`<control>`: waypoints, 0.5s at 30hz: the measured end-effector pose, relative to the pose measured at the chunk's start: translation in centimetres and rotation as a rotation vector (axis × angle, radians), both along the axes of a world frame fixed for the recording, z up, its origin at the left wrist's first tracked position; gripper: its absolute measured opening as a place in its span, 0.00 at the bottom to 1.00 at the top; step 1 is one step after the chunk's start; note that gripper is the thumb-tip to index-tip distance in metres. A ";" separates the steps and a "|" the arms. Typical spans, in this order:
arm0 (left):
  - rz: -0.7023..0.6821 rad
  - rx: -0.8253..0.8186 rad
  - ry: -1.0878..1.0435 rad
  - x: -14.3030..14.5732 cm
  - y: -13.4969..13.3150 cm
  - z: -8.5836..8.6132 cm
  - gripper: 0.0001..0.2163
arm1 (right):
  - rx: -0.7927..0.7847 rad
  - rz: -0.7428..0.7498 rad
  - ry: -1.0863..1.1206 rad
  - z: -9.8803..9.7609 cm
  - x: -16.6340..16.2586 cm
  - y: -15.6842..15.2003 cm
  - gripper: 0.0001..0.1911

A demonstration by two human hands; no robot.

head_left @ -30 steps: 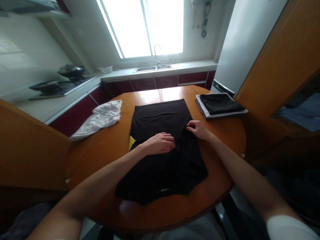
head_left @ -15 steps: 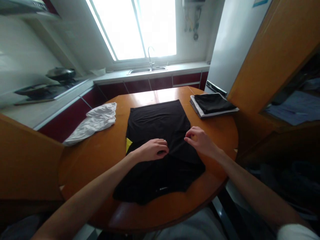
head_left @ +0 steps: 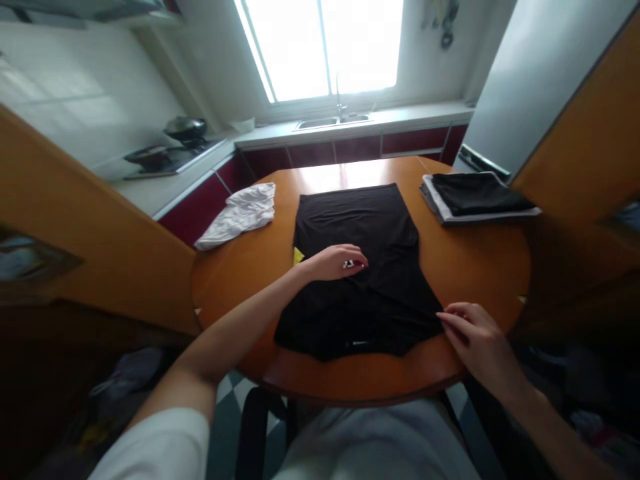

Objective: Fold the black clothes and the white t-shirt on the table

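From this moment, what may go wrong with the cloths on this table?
The right hand is at the near right corner of the black garment; a pull there might wrinkle or skew it. The white cloth lies by the left edge of the table, so a bump could perhaps make it slip off.

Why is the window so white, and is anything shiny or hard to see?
In the head view, the window is so bright that nothing outside shows; in the head view, too, pale glare shines on the far part of the table; and in that head view the black garment is too dark to show every fold, its small lettering too blurry to read.
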State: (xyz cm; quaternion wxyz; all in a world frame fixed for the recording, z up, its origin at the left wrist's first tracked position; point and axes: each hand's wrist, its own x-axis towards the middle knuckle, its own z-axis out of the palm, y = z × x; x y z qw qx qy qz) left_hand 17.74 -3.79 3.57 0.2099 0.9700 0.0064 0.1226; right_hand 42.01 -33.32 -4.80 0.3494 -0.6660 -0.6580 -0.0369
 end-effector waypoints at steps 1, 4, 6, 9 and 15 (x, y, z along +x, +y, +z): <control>0.022 -0.013 -0.017 -0.3 0.4 0.4 0.10 | -0.001 0.008 -0.010 -0.2 0.3 -0.2 0.11; 0.089 -0.034 -0.067 -1.5 1.5 1.2 0.10 | 0.001 0.018 -0.035 -0.6 0.9 -0.8 0.12; 0.139 -0.044 -0.090 -2.4 1.9 1.3 0.11 | 0.016 0.007 -0.039 -0.7 1.1 -1.2 0.11; 0.173 -0.037 -0.065 -3.6 1.9 1.0 0.11 | 0.040 -0.015 -0.038 -0.6 1.1 -1.4 0.09; 0.261 0.038 -0.037 -8.1 -1.5 0.5 0.12 | 0.058 -0.027 -0.021 -0.5 1.1 -1.6 0.11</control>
